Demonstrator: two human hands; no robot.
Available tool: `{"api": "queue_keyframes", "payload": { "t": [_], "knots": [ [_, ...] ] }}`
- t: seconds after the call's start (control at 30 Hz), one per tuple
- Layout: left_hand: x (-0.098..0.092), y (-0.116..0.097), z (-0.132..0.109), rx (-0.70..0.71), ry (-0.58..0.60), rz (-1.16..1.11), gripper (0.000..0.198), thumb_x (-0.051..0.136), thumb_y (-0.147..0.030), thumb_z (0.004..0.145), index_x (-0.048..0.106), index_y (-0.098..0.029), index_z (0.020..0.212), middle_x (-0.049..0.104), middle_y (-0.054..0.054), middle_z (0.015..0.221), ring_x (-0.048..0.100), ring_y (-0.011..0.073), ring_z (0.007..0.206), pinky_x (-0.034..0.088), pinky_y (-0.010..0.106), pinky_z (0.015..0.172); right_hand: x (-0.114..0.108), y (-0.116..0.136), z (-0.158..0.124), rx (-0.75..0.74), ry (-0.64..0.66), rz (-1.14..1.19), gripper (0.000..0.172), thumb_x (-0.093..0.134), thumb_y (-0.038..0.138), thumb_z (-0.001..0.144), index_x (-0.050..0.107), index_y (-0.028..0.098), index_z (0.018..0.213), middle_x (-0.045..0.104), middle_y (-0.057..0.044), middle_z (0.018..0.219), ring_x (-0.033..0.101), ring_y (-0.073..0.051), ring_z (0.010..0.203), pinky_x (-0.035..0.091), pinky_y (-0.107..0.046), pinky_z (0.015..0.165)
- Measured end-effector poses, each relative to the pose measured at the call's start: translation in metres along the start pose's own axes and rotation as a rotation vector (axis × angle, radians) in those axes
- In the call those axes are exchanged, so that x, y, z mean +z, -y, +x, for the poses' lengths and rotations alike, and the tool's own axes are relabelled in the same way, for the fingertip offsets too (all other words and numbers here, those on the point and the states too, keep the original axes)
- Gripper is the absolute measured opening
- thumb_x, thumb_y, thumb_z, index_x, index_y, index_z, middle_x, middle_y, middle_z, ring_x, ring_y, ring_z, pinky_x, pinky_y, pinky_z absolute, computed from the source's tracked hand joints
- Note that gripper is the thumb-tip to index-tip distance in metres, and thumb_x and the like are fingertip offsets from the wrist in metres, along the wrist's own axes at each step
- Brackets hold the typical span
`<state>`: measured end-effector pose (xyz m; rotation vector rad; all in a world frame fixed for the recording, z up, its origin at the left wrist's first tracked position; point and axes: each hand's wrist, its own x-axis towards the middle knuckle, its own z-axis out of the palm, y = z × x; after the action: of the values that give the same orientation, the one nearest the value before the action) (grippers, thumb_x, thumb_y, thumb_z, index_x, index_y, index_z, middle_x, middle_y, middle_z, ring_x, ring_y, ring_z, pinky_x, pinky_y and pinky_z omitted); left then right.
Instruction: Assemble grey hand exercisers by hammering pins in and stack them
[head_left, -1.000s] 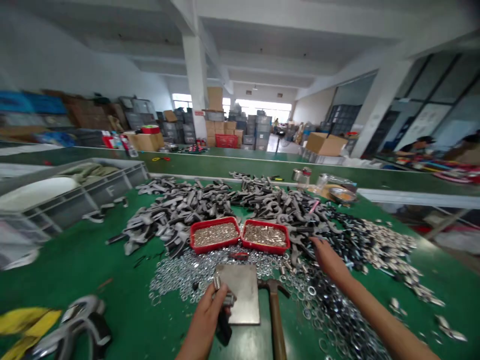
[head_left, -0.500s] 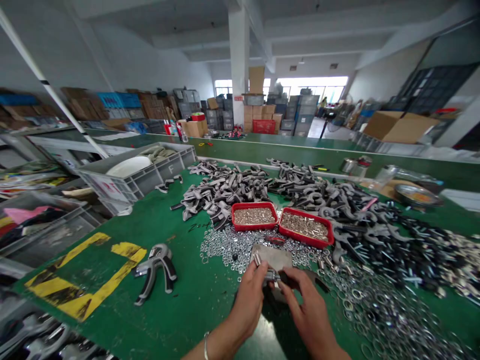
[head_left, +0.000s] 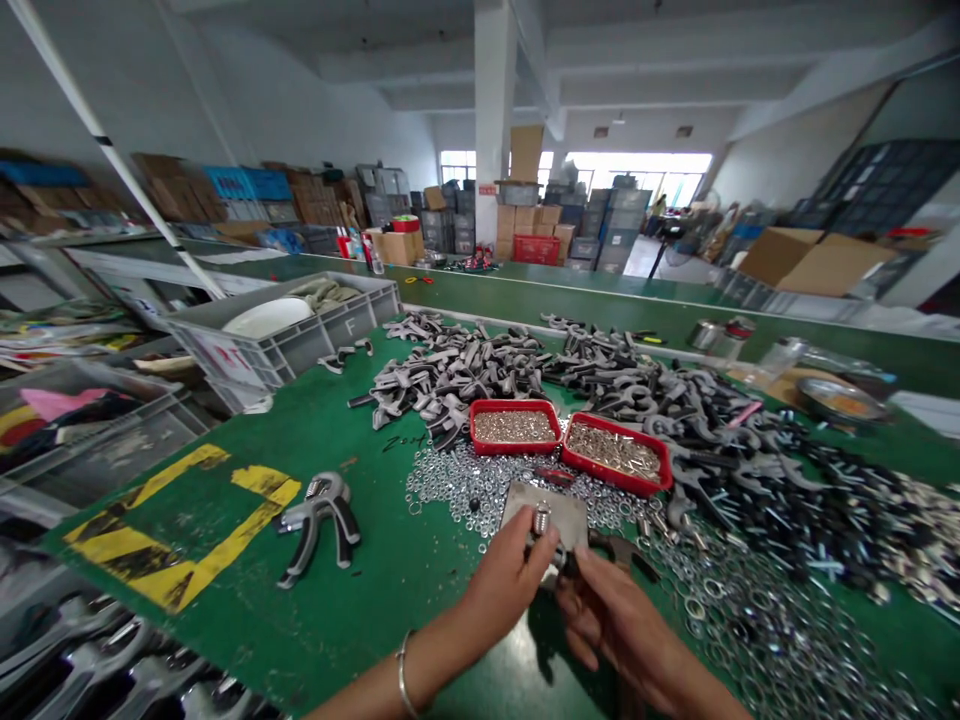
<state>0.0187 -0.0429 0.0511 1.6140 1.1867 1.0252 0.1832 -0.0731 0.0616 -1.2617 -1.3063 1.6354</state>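
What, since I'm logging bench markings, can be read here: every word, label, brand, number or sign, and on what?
"F" on the long side of the grey crate.
Red lettering on that crate's end: too blurred to read.
Handwriting on the green tabletop: unclear.
Red sign on the pillar: too small.

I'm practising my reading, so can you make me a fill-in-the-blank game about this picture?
1. The spring is closer to the ____ hand.
2. The two trays of little parts are coloured ____.
3. The top of the table is coloured ____.
4. The striped tape is black and ____.

Missing words: left, red, green, yellow.
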Motion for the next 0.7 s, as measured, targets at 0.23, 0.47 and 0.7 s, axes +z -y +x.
{"api": "queue_keyframes", "payload": {
  "t": [0.23,0.47,0.7],
  "knots": [
    [-0.016,-0.003,-0.002,0.174,0.186,0.083,0.027,0.041,-0.04,0.1,0.059,-0.02,0.097,0.062,0.007,0.092,0.054,0.0211,0.084,0.041,0.032,0.079,0.015,-0.005,-0.006,0.237,0.099,0.186,0.059,0.041,0.079,0.084,0.05,0.022,0.069,0.04,0.009,0.042,0.024,-0.006,0.031,0.025,-0.019,0.031],
    [-0.025,0.02,-0.005,0.007,0.188,-0.016,0.029,0.045,-0.042,0.098,0.06,-0.018,0.093,0.06,0.003,0.084,0.052,0.0169,0.075,0.04,0.028,0.07,0.003,-0.016,-0.003,-0.053,0.006,-0.535,0.061,0.039,0.075,0.087,0.063,0.02,0.091,0.069,-0.009,0.078,0.063,-0.02,0.06,0.048,-0.03,0.051],
    [-0.025,0.008,-0.014,0.035,0.131,-0.046,0.028,0.046,-0.041,0.098,0.061,-0.019,0.092,0.062,0.006,0.086,0.055,0.0192,0.078,0.043,0.031,0.073,0.023,-0.03,0.0,-0.242,-0.016,-0.604,0.055,0.031,0.064,0.096,0.061,0.021,0.078,0.063,-0.005,0.067,0.061,-0.02,0.059,0.052,-0.034,0.061]
  ]
}}
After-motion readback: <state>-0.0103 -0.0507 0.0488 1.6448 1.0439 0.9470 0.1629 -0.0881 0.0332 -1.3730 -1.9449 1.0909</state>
